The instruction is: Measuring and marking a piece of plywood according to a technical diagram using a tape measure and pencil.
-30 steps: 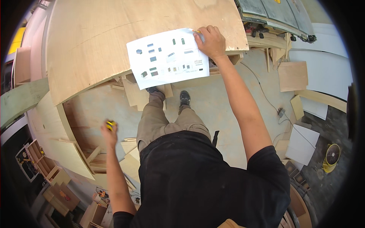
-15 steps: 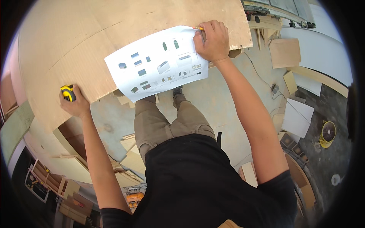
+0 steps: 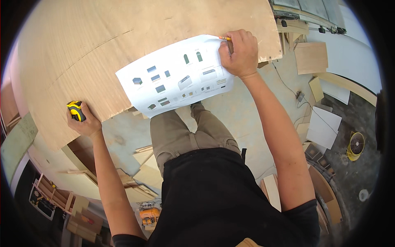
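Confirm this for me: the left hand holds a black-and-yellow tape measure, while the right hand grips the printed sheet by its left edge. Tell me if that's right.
Wrong edge: the head view shows the right hand gripping the printed sheet by its right edge. The left hand does hold a black-and-yellow tape measure.

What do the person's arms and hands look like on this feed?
The left hand and right hand are gloveless, with no wristwatch visible. Both forearms are bare. The left sleeve and right sleeve are black and short.
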### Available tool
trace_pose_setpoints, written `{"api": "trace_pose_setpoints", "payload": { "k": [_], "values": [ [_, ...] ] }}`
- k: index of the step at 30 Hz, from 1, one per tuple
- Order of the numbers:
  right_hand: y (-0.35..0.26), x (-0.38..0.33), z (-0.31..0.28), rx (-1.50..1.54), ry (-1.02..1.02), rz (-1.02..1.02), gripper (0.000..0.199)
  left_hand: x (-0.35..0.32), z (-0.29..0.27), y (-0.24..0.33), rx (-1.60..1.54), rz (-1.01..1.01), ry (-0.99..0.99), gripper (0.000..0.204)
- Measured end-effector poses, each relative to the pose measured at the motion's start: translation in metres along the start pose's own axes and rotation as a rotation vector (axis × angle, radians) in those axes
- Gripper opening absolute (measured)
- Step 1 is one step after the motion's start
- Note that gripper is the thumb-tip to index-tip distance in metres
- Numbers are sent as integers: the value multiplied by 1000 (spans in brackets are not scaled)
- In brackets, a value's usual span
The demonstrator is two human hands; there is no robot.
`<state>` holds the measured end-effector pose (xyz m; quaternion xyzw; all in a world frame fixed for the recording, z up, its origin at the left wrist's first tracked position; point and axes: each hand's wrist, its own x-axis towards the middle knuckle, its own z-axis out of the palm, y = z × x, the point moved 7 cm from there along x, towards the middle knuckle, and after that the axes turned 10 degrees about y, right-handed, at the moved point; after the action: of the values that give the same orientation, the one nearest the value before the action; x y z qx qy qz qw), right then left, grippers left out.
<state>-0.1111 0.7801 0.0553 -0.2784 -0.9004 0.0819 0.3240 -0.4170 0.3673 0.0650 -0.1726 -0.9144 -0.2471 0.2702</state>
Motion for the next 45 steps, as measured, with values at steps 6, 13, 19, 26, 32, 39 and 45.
{"api": "trace_pose_setpoints", "payload": {
  "k": [6,13,19,26,32,39,45],
  "values": [
    [2,0,-1,-14,21,-12,19,0,2,1,22,14,-22,70],
    [3,-2,0,-13,16,-7,20,-2,2,-4,12,-43,-9,71],
    [4,-4,1,-23,10,-8,20,-1,1,-5,20,-37,-12,72],
    [4,-4,0,-28,-1,-2,21,-2,1,-5,37,-8,-20,71],
    [5,-4,0,-23,-2,-5,22,-2,1,-4,28,-31,-27,71],
    [4,-3,0,-25,-8,-9,22,-2,1,-4,40,-5,-31,72],
    [5,-4,1,-33,-12,-10,22,-2,2,-5,13,-22,-33,72]
  ]
}}
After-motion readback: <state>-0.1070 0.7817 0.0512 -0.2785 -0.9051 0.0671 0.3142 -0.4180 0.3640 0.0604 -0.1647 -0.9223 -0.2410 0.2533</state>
